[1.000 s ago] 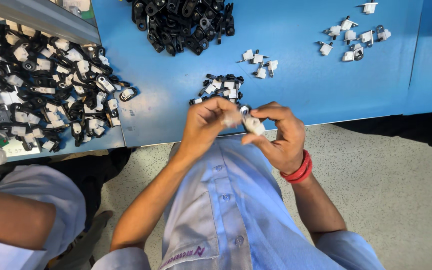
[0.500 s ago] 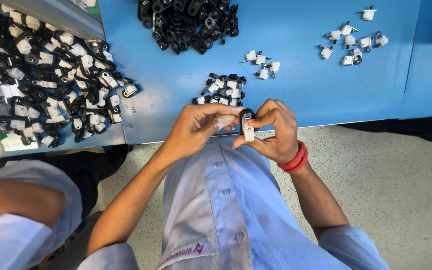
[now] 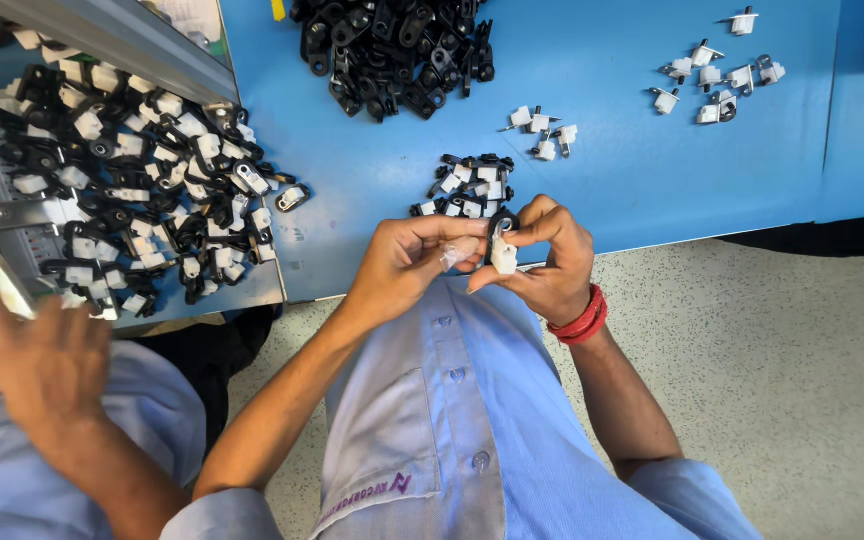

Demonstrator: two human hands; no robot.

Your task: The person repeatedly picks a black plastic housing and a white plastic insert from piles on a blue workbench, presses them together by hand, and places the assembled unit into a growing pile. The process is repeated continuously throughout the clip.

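Blue counter (image 3: 612,150) fills the upper part of the head view, with speckled floor below its near edge. Just off that edge, in front of the person's blue shirt, the two hands meet. The right hand (image 3: 542,260) pinches a small white and black clip piece (image 3: 501,248) between thumb and forefingers; the grip is narrow and closed on it. The piece stands roughly upright, its long axis running from 12 to 6 o'clock, the black ring end at 12 and the white body at 6. The left hand (image 3: 407,265) lies just beside it at 9 o'clock, fingertips closed on a small pale, half-clear part (image 3: 458,252) whose shape cannot be told. That part points toward 3 o'clock, at the white body, and seems to touch it or nearly so. Both hands are equally near the piece; the right one carries it.

At 12 o'clock from the hands, on the counter, sits a small heap of black and white pieces (image 3: 470,185). A pile of black clips (image 3: 397,50) lies farther at 11 o'clock, and scattered white pieces (image 3: 717,85) at 1 o'clock. At 9 o'clock, another person's hand (image 3: 47,360) hovers near a large heap of assembled pieces (image 3: 132,190).
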